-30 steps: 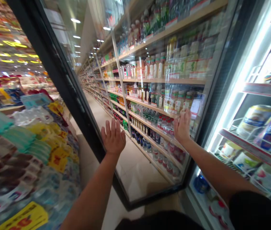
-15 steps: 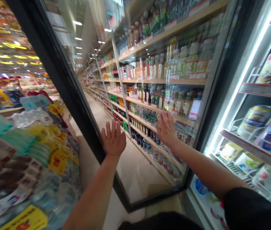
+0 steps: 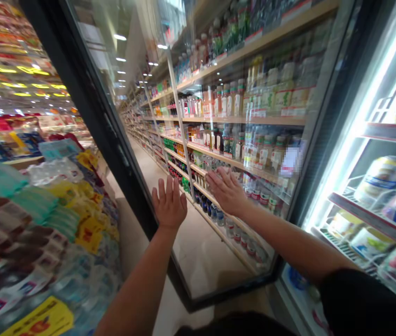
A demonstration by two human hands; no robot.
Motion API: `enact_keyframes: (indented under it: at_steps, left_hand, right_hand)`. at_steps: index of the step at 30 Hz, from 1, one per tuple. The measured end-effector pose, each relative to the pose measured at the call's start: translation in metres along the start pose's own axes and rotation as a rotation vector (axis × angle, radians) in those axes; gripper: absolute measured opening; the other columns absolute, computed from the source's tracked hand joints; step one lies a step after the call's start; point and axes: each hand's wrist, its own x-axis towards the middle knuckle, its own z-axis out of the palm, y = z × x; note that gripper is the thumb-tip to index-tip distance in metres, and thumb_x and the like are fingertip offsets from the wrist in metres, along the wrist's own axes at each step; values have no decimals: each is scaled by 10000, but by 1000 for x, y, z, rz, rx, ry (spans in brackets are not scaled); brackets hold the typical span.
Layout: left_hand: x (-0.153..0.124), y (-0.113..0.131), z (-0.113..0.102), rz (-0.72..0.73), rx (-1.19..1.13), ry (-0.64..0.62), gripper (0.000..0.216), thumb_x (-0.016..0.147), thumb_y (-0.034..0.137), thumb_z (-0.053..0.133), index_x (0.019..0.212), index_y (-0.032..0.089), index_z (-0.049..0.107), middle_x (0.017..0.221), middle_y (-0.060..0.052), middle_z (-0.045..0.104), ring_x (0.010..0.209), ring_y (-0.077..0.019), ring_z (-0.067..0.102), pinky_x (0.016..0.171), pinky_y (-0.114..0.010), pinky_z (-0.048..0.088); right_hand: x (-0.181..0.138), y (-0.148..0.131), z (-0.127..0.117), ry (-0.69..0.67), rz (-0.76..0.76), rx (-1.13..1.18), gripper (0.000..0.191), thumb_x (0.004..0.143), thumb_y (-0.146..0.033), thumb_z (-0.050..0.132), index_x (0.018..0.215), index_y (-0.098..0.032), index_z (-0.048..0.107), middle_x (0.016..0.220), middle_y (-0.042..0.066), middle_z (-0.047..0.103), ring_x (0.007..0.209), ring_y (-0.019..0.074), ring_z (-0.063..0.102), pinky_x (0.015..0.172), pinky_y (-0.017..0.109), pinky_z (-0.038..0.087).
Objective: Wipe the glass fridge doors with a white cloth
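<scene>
A glass cooler door (image 3: 205, 275) with a black frame stands swung out in front of me. My left hand (image 3: 170, 203) is open, its fingers pointing up, at the glass beside the left frame bar. Holding nothing, my right hand (image 3: 229, 192) is open too, with fingers stretched out and slanting left across the glass. Whether either palm presses on the pane, I cannot tell. Through or in the glass, shelves of bottles (image 3: 231, 100) show behind both hands.
To the right, the lit cooler holds cans (image 3: 383, 175) on wire shelves (image 3: 369, 210). At left, a stack of packaged goods (image 3: 40, 210) carries a yellow sign (image 3: 40, 319). A pale floor aisle (image 3: 133, 233) runs between the stack and the door.
My right hand has moved left across the glass, its fingers now slanting left. My left hand stays near the frame bar. The whole view has shifted slightly.
</scene>
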Motion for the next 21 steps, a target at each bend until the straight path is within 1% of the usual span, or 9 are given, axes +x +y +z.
enact_keyframes:
  at_steps: [2, 5, 7, 9, 12, 13, 15, 19, 21]
  left_hand:
    - [0, -1, 0, 16, 8, 8, 567, 984, 360, 451, 1510, 151, 413, 1552, -174, 397, 1527, -291, 192, 1246, -526, 144]
    - [-1, -2, 1, 21, 15, 5, 577, 983, 348, 454, 1523, 156, 389, 1558, -174, 384, 1527, -288, 191, 1249, -524, 140]
    - [-2, -2, 2, 7, 11, 1, 566, 985, 356, 446, 1514, 158, 407, 1556, -173, 388, 1524, -292, 201, 1246, -530, 148]
    - [-1, -1, 1, 1, 6, 6, 555, 987, 360, 445, 1503, 156, 426, 1549, -172, 401, 1523, -295, 203, 1244, -531, 154]
    - [1, 0, 0, 41, 34, 35, 575, 984, 330, 457, 1525, 147, 382, 1549, -176, 396, 1526, -290, 189, 1246, -518, 153]
    - [2, 0, 0, 63, 50, 46, 595, 981, 314, 466, 1539, 144, 350, 1552, -177, 389, 1527, -286, 181, 1247, -511, 151]
    - [3, 1, -1, 102, 77, 67, 638, 971, 287, 486, 1561, 137, 293, 1555, -179, 382, 1531, -280, 163, 1249, -495, 148]
    - [4, 2, -4, 125, 92, 78, 669, 962, 269, 506, 1570, 135, 262, 1555, -177, 382, 1533, -280, 150, 1252, -484, 144]
    - [4, 2, -4, 129, 98, 81, 672, 961, 270, 508, 1571, 134, 259, 1554, -178, 382, 1532, -281, 151, 1252, -485, 146]
  right_hand:
    - [10, 6, -6, 4, -12, -9, 590, 1010, -257, 423, 1585, -247, 290, 1594, 35, 417, 1547, 249, 222, 1285, 523, 193]
    - [41, 18, -22, 89, 159, -67, 603, 1021, -286, 385, 1599, -192, 244, 1648, 61, 306, 1566, 269, 136, 1290, 541, 154]
    - [53, 19, -27, 120, 237, -82, 611, 1023, -303, 374, 1600, -162, 233, 1666, 74, 253, 1571, 289, 83, 1290, 556, 132]
    - [53, 12, -25, 86, 184, -64, 591, 1023, -293, 371, 1593, -180, 261, 1662, 59, 270, 1571, 290, 83, 1292, 555, 117]
    - [49, 5, -23, -10, -34, -28, 581, 1021, -261, 379, 1591, -247, 268, 1646, 1, 318, 1565, 256, 143, 1299, 518, 120]
    - [51, 7, -24, -20, -73, -22, 591, 1021, -257, 382, 1596, -258, 247, 1647, -8, 316, 1564, 246, 151, 1301, 511, 121]
    - [65, 15, -30, 27, -34, -13, 614, 1025, -273, 376, 1610, -246, 192, 1661, 8, 282, 1567, 250, 132, 1299, 524, 109]
    - [93, 25, -38, 193, 193, -5, 637, 1030, -293, 347, 1620, -182, 135, 1680, 67, 215, 1572, 306, 54, 1283, 589, 81]
    - [91, 18, -33, 179, 145, -3, 640, 1023, -269, 361, 1620, -198, 142, 1672, 59, 244, 1572, 302, 60, 1284, 588, 83]
